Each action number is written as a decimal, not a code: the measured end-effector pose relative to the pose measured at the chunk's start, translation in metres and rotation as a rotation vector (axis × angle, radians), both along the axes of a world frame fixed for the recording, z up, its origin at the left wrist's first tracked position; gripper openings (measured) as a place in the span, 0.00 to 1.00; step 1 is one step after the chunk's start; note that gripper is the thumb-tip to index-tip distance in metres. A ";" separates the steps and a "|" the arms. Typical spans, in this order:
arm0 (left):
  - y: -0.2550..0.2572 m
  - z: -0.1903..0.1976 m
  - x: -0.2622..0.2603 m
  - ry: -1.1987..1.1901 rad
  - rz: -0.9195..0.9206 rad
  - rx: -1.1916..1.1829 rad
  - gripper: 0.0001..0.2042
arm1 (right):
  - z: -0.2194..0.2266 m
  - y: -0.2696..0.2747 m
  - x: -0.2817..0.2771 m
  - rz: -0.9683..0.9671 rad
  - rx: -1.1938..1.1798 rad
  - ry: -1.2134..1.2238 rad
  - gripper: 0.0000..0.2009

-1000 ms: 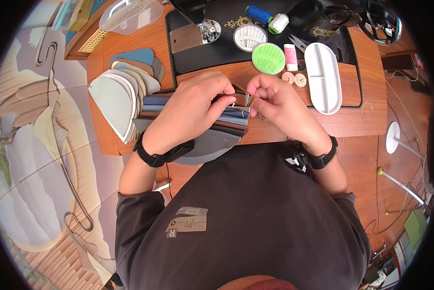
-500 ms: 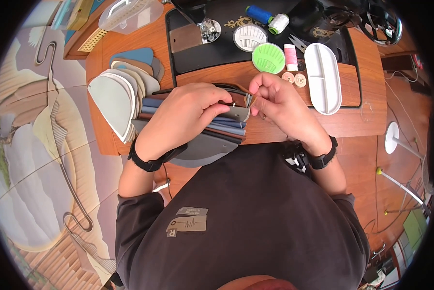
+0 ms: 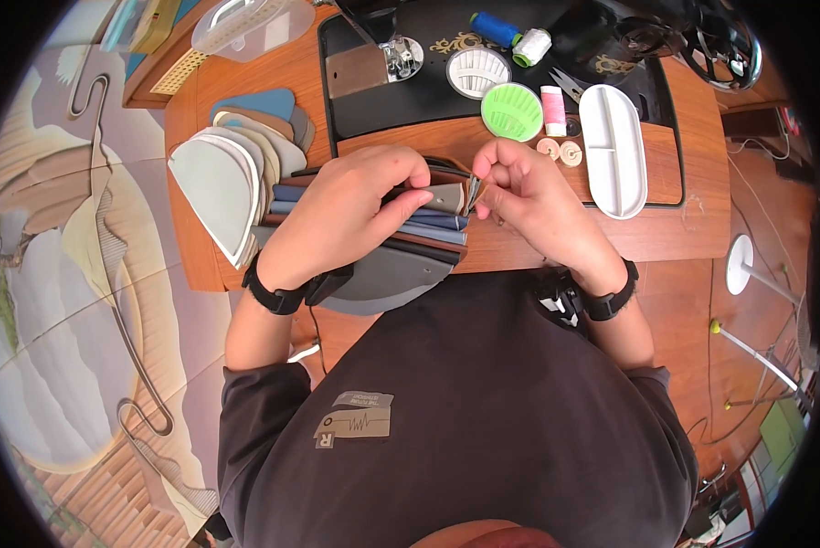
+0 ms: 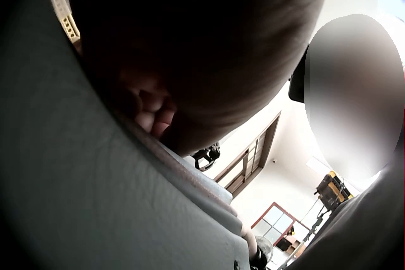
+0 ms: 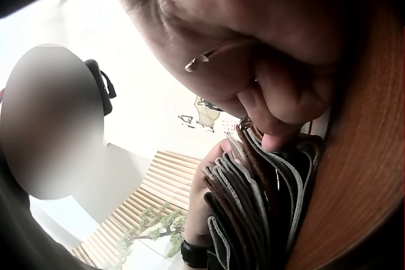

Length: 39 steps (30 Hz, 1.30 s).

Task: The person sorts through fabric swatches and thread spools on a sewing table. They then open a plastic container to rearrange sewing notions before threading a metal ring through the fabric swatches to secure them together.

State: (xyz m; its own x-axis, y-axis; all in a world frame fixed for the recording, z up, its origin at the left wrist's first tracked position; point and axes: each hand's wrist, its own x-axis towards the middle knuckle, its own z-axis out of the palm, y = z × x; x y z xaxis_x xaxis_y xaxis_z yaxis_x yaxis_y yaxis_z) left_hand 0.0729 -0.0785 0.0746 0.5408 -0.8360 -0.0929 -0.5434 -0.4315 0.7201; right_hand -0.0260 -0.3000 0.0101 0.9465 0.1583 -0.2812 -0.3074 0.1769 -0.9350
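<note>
Found a fanned bundle of blue, brown, grey and black leather-like swatches (image 3: 442,221) partly over the near edge of the brown wooden tabletop (image 3: 515,254), beneath the left hand (image 3: 359,196). Seemed light, soft and bendy, prone to slide leaf over leaf, hardly fragile. Looked best taken near the holed ends, pinched flat between thumb and fingers. Gripped a thin silvery metal wire (image 5: 197,62) in the curled right hand (image 3: 524,194), right beside those ends. Could not tell, with the left-wrist view so dark, of any left-hand grip.
</note>
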 end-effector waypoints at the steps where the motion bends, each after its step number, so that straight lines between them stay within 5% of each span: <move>1: -0.002 0.001 -0.001 -0.010 0.010 0.025 0.07 | 0.003 0.000 0.000 0.002 -0.003 0.005 0.07; 26: -0.011 -0.010 -0.005 -0.154 0.029 -0.089 0.09 | -0.001 -0.001 0.001 0.027 -0.015 -0.044 0.07; 29: -0.010 -0.008 -0.006 -0.149 0.041 -0.091 0.08 | -0.001 0.011 -0.002 -0.116 -0.011 -0.069 0.06; 39: -0.001 -0.003 -0.005 -0.175 -0.064 -0.091 0.08 | 0.006 -0.001 0.002 0.079 0.082 -0.023 0.08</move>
State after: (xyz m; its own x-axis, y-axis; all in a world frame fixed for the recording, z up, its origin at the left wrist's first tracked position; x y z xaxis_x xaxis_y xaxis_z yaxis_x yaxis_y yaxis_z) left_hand 0.0682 -0.0796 0.0711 0.4877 -0.8697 0.0755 -0.6881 -0.3298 0.6464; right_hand -0.0244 -0.3007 0.0165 0.9362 0.2546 -0.2424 -0.3020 0.2293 -0.9253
